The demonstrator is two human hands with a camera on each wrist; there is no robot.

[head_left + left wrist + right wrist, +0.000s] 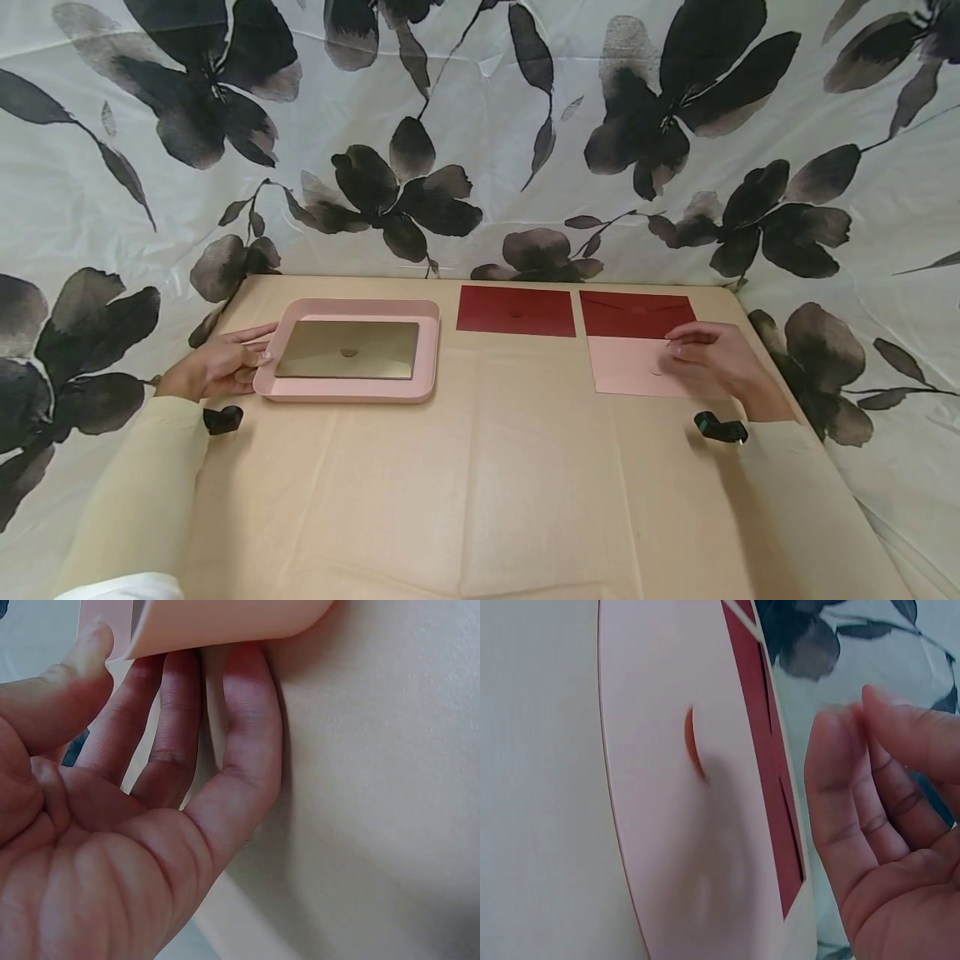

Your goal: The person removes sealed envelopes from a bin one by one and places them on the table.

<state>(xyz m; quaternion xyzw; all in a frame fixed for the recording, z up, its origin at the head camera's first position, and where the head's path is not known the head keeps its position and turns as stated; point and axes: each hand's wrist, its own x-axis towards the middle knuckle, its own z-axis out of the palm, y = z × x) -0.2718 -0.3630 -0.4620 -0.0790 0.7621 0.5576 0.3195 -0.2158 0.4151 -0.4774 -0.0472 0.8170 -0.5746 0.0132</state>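
Observation:
A pink tray stands at the back left with a flat gold envelope lying inside it. At its left side my left hand grips it. The left wrist view has the thumb on the rim of the tray and the fingers under its edge. My right hand hovers over the right part of a flat pink envelope. Its thumb and fingertips are bent close together, nothing between them. The pink envelope has a curved half-moon slit and adjoins a red envelope behind it.
Another red envelope lies between the tray and the right-hand envelopes. All rest on a beige-covered table, against a white cloth with dark flowers. Black wrist cameras sit at both cuffs.

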